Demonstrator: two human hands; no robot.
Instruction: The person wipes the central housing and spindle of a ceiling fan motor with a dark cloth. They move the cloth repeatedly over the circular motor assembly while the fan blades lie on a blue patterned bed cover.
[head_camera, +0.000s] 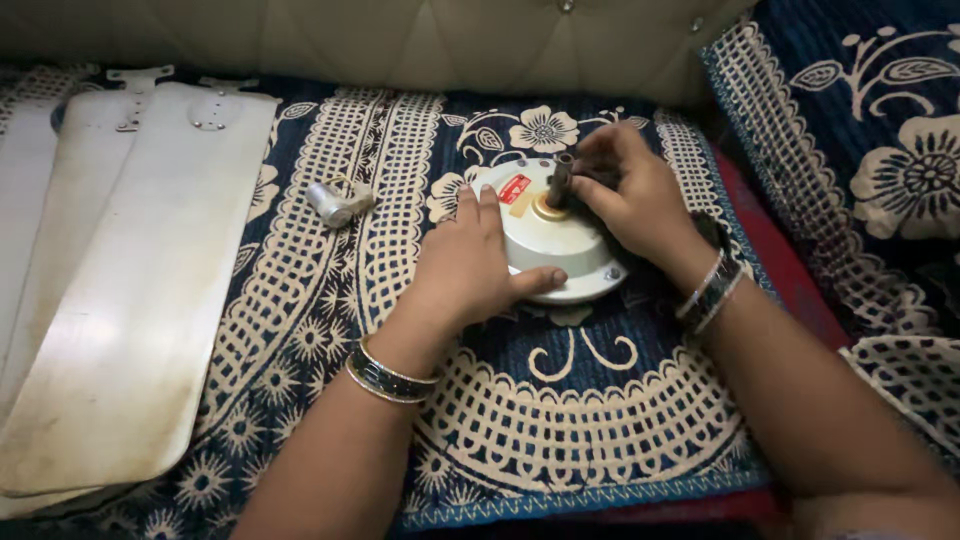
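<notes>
Now the left hand (470, 265) presses flat, fingers released, on the white fan motor (548, 235); the right hand (630, 195) pinches its shaft (560, 180). On soft cloth, the motor could tip.

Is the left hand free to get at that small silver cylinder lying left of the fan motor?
Probably yes: the left hand rests on the motor housing, and only bare cloth lies between it and the cylinder.

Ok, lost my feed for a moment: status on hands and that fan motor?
Left hand flat on round white fan motor housing. Right hand gripping its dark centre shaft. Small silver capacitor and white blades lie clear, left.
</notes>
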